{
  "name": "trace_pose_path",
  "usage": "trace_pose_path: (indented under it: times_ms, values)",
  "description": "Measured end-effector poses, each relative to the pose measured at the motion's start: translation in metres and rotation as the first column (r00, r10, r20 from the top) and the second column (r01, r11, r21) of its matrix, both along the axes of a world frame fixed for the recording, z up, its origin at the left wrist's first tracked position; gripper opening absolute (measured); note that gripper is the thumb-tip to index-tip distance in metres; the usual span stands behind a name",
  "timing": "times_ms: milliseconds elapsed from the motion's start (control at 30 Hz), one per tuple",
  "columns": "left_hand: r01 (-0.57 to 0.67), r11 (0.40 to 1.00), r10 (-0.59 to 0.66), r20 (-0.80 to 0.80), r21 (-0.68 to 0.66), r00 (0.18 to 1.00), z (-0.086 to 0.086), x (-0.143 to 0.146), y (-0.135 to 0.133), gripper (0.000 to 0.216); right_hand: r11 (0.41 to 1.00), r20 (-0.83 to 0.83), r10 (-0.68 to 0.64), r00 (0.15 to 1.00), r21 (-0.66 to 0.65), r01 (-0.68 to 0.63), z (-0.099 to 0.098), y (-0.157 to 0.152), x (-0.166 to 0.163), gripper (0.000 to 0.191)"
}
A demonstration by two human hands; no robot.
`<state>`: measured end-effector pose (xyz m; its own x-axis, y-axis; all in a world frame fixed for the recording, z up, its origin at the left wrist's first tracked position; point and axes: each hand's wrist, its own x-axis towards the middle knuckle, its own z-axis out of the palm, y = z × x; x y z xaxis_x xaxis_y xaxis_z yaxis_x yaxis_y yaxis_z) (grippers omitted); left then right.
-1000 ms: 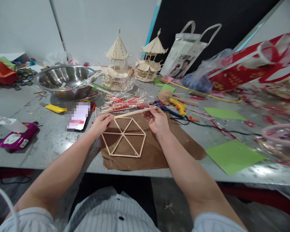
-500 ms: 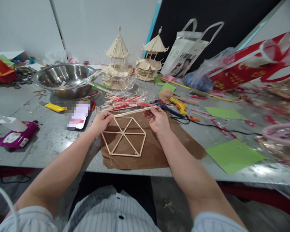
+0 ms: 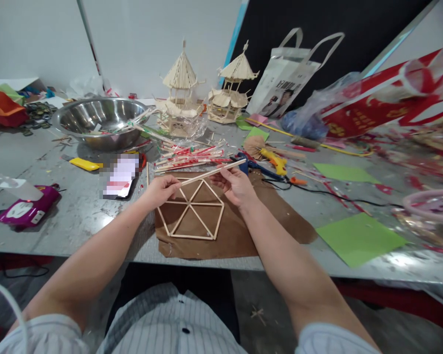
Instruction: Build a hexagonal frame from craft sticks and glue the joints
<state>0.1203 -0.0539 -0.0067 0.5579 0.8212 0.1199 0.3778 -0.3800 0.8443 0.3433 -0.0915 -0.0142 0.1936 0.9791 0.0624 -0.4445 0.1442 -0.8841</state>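
Between my hands is a pair of pale wooden chopsticks (image 3: 203, 176), slanting up to the right. My left hand (image 3: 159, 191) pinches the left end, and my right hand (image 3: 238, 186) has its fingers closed around the part near the right end. Below them a hexagonal frame of wooden sticks (image 3: 190, 203), with spokes meeting in the middle, lies on a brown sheet (image 3: 239, 236). My left hand covers its upper left corner. Just beyond the hands is a pile of wrapped chopsticks (image 3: 192, 156) in clear plastic with red print.
A steel basin (image 3: 101, 140), yellow cutter (image 3: 84, 163), phone (image 3: 121, 174) and purple device (image 3: 29, 209) stand left. Two stick pagodas (image 3: 182, 73) are behind. Rightward lie a yellow-and-blue glue gun (image 3: 275, 162) with its black cord, green paper (image 3: 360, 239) and a red bag (image 3: 384, 101).
My left hand has moved a little right along the chopsticks. Their right end now sticks out past my right hand, and they tilt more steeply.
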Motion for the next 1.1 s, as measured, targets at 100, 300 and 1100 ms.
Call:
trace_pose_path:
  times_ms: [100,300,1100]
  values:
    - [-0.01,0.992,0.017,-0.054,0.126,0.998,-0.002,0.001,-0.001,0.029,1.0,0.013,0.016,1.0,-0.008,-0.016,0.0,-0.001,-0.003,0.023]
    - [0.084,0.906,0.016,-0.23,0.415,0.973,-0.002,0.0,-0.003,0.031,0.999,0.071,0.049,0.996,-0.027,-0.047,0.003,-0.005,-0.011,0.027]
    - [-0.225,0.902,0.349,-0.315,0.369,0.883,0.004,-0.009,0.007,0.039,0.908,-0.079,-0.416,0.906,-0.095,0.408,-0.003,0.01,0.021,0.005]
